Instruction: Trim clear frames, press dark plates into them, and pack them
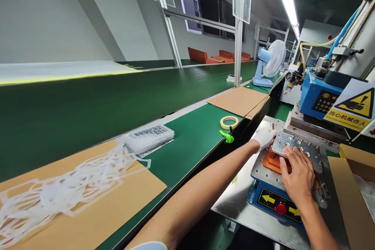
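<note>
My left hand (263, 138), in a white glove, grips the near corner of a perforated metal plate (293, 144). My right hand (295, 175), bare, lies across the plate's lower part with its thumb at the edge. The plate sits tilted above an orange block (272, 162) on a metal jig base (259, 174). In front of the jig is a blue control panel (275, 205) with yellow arrow markings and a red button. What lies under the plate is hidden.
A green conveyor belt (190, 144) runs beside the steel bench (231, 207), carrying cardboard sheets (238, 101), a tape roll (229, 122), a green clip (227, 136), white translucent strips (64, 187) and a bagged stack (149, 138). A blue press (320, 93) stands at right, behind a warning sign (351, 103).
</note>
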A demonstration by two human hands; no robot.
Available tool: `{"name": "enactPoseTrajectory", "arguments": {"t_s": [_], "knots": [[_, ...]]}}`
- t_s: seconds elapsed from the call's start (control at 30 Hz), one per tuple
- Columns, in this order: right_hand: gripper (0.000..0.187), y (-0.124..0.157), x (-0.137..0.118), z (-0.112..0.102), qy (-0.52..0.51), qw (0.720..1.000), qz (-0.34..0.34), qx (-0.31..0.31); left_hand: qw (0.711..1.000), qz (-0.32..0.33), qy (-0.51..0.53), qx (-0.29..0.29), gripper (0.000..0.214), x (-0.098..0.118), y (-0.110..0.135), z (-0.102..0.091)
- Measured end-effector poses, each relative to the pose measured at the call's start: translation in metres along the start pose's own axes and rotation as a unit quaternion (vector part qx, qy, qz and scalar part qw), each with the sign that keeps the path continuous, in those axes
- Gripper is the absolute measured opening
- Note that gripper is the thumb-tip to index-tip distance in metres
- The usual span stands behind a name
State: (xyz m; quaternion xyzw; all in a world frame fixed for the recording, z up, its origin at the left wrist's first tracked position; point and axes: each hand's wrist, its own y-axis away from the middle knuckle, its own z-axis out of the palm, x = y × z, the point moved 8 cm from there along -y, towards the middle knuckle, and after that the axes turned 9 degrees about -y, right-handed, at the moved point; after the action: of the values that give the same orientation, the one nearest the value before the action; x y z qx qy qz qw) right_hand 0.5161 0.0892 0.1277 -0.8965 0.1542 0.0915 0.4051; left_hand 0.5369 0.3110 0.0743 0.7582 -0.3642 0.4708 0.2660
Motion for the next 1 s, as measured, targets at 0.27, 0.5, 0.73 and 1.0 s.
{"name": "enactPoseTrajectory", "arguments": {"t_s": [0.27,0.5,0.73,1.0], "knots": [[0.033,0.002,0.001,0.0,-0.003,1.0,-0.005,0.005,1.0,0.004,-0.011,-0.015,0.033,-0.006,0.013,-0.007],[0.035,0.004,0.004,0.0,-0.003,1.0,-0.008,-0.006,0.994,-0.005,-0.1,0.041,0.029,0.003,0.013,-0.01],[0.039,0.005,0.005,-0.004,-0.026,0.999,-0.024,-0.034,0.972,0.082,-0.209,0.074,0.033,0.026,0.047,-0.031],[0.058,0.047,0.086,-0.048,-0.072,0.986,0.142,0.047,0.816,0.346,-0.457,-0.074,0.084,0.092,0.085,0.025]]}}
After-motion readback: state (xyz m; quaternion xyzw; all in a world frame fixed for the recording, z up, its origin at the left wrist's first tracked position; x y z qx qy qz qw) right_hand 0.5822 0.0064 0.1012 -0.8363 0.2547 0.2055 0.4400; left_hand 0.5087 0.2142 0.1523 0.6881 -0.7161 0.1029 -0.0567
